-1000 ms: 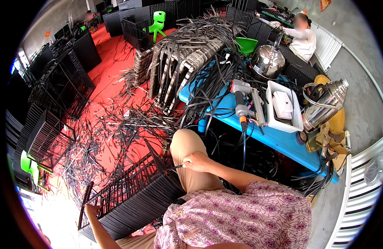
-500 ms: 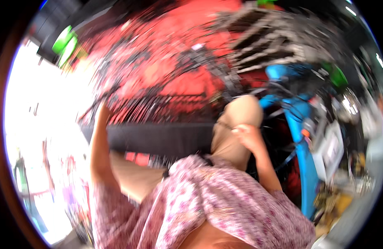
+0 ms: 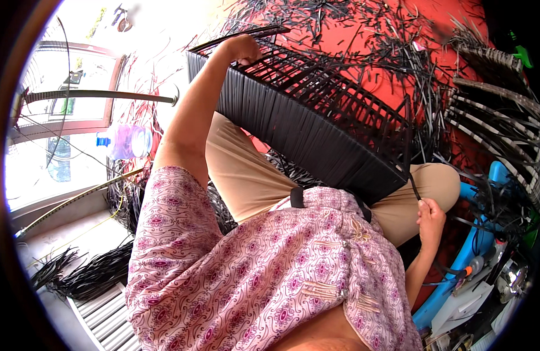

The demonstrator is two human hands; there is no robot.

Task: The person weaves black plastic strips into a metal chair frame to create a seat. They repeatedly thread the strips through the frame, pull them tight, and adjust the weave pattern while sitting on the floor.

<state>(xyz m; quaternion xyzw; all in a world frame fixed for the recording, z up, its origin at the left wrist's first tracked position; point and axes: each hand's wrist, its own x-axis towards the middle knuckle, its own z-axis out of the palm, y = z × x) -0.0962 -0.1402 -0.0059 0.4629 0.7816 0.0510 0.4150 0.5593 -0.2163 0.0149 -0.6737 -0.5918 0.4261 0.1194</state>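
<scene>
Black woven wicker frame (image 3: 308,126) is sitting around 1 o'clock, its near end resting on the right thigh (image 3: 392,221). Left hand (image 3: 245,48)'s curling over its far end at 12, can't tell if it's gripping; right hand (image 3: 430,216)'s pinching 1 black weaving strip (image 3: 415,190) just past 3.

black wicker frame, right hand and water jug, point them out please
Black wicker frame (image 3: 308,133), head view: middle of its wrapped side.
Right hand (image 3: 431,217), head view: middle of the hand.
Water jug (image 3: 127,142), head view: its body, beside the blue cap.

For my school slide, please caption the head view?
Left hand on black woven frame, right hand holding a strip.
</scene>
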